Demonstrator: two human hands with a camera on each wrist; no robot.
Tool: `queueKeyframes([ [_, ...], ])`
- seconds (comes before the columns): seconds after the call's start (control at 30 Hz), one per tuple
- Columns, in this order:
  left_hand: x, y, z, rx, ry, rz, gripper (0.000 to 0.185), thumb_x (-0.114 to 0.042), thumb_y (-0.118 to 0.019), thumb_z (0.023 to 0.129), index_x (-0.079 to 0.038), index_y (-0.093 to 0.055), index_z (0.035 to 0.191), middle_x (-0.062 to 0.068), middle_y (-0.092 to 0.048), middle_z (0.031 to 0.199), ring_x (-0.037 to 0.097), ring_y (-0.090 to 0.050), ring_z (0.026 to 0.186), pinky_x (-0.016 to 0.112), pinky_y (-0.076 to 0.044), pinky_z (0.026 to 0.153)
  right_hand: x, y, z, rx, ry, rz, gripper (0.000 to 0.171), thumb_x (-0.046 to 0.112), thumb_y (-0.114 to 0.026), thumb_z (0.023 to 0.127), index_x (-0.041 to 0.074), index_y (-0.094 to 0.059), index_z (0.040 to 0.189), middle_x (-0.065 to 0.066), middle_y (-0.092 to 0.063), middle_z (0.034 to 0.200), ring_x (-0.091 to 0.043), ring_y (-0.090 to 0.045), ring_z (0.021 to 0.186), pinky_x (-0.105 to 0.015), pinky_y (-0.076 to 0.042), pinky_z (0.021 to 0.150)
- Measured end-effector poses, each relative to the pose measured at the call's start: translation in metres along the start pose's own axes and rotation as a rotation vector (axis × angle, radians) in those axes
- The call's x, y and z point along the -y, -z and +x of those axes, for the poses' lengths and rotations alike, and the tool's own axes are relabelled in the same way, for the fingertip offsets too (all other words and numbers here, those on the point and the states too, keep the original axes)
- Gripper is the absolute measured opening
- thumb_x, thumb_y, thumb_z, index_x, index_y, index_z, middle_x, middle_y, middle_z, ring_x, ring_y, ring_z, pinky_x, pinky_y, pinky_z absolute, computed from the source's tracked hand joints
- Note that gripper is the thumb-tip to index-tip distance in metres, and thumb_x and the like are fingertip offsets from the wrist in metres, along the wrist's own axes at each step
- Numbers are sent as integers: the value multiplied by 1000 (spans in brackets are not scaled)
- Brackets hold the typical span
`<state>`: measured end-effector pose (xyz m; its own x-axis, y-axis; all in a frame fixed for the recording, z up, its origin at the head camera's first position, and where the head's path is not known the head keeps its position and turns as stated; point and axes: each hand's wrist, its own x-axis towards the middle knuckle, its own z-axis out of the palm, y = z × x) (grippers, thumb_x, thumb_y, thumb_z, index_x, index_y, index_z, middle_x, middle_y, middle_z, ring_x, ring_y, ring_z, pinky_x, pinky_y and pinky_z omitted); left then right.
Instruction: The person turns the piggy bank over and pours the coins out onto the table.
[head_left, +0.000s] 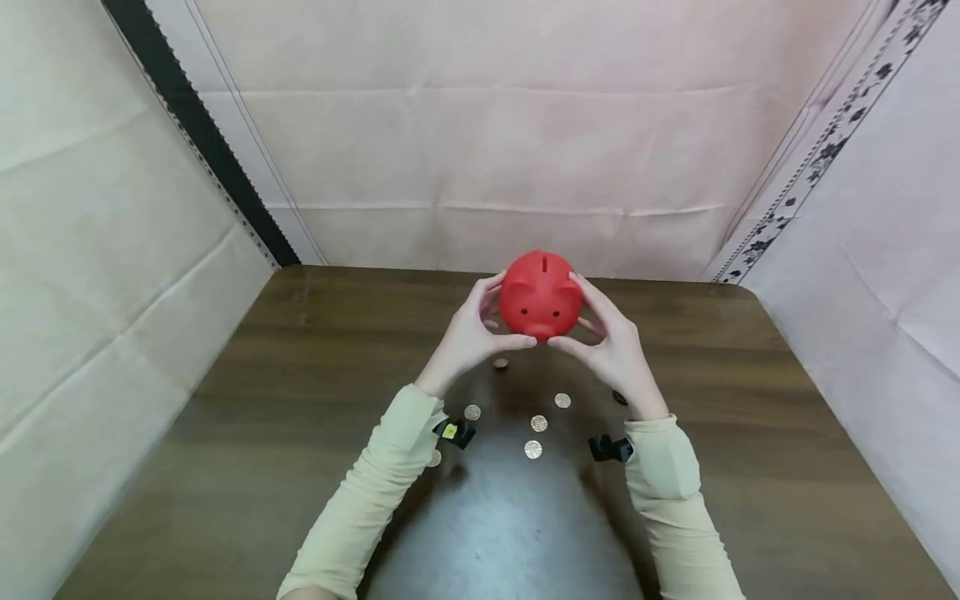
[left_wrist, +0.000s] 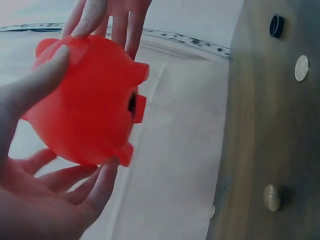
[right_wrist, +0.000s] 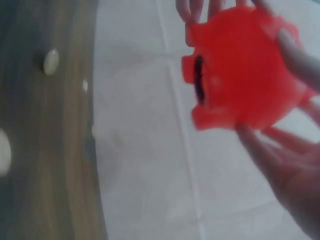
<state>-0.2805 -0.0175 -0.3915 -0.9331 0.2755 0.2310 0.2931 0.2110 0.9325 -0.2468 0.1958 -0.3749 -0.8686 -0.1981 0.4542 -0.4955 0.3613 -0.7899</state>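
Holding the red piggy bank point(head_left: 540, 296) up between both palms, I have it lifted clear of the tabletop point(head_left: 750, 400), above its far half and well over the coins point(head_left: 537, 423) scattered below. My left hand point(head_left: 468, 337) cups the bank's left flank, fingers curled round behind it and thumb tucked under the snout; my right hand point(head_left: 611, 342) mirrors that on the other flank, so each grip is wrapped on the bank and neither is free. The bank sits snout toward me, its coin slot on top and facing up, so its long axis runs from my chest away toward the back wall, squarely between the two grips. Neither hand is nearer than the other; the bank is centred. In the left wrist view the bank point(left_wrist: 87, 102) rests on my spread fingers point(left_wrist: 75, 175) with my right hand's fingers showing over its top. The coins lie directly beneath the bank and on my side of it, the closest one just under my left thumb. A small dark object lies beside my right wrist, below the bank; what it is I cannot tell.
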Motion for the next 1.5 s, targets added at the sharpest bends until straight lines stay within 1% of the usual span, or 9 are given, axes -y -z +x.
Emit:
queueKeyframes([
  [0.07,6,-3,10,11,38,20,85,-22,-85,73,-25,-39,143,-3,-53,139,20,-61,116,39,-56,91,-17,2,5,12,-54,9,82,7,-80,77,22,-41,148,-8,-47,147,-29,-51,131,-43,-51,97],
  [0.13,13,-8,17,26,74,34,85,-23,-86,72,-22,-39,144,-1,-54,138,22,-62,115,38,-57,90,-36,3,8,35,-96,19,83,11,-81,77,27,-40,148,-8,-49,146,-31,-54,129,-45,-51,97],
  [0.27,31,-19,23,56,112,61,89,-19,-86,72,-20,-36,146,4,-52,142,26,-60,119,40,-56,92,-61,0,6,105,-150,-4,84,10,-80,78,24,-37,148,-13,-49,143,-37,-54,127,-49,-50,98],
  [0.5,62,-34,34,89,70,126,95,-12,-84,72,-31,-31,149,5,-48,146,32,-51,128,46,-53,97,-91,-10,8,173,-142,-68,87,2,-79,77,17,-32,149,-17,-45,144,-42,-50,130,-51,-48,99],
  [0.73,84,-39,42,134,135,178,96,-15,-84,73,-38,-31,149,8,-47,147,32,-47,131,52,-48,101,-111,-16,14,234,-156,-55,84,4,-78,78,13,-32,147,-18,-44,144,-41,-49,131,-51,-48,100],
  [0.83,91,-40,46,147,134,199,96,-15,-83,74,-39,-29,150,8,-46,148,32,-47,131,51,-48,101,-116,-17,17,250,-171,-59,84,7,-79,78,14,-32,147,-16,-44,144,-40,-49,132,-50,-48,101],
  [1.03,92,-38,50,143,79,287,94,-15,-83,74,-31,-31,151,12,-50,144,33,-51,126,48,-50,99,-119,-18,23,281,-183,-103,83,9,-79,78,14,-32,146,-18,-44,144,-42,-50,129,-50,-50,99],
  [1.33,89,-43,50,121,125,340,96,-13,-86,71,-31,-34,149,11,-53,142,33,-53,125,49,-50,99,-118,-15,24,314,-197,-136,80,3,-79,77,11,-31,141,-19,-44,141,-42,-51,128,-51,-48,100],
  [1.5,86,-46,59,98,138,391,98,-12,-86,70,-32,-31,150,12,-54,140,34,-54,123,49,-50,98,-122,-14,33,312,-202,-151,81,2,-78,77,12,-30,141,-19,-44,141,-42,-50,128,-52,-48,100],
])
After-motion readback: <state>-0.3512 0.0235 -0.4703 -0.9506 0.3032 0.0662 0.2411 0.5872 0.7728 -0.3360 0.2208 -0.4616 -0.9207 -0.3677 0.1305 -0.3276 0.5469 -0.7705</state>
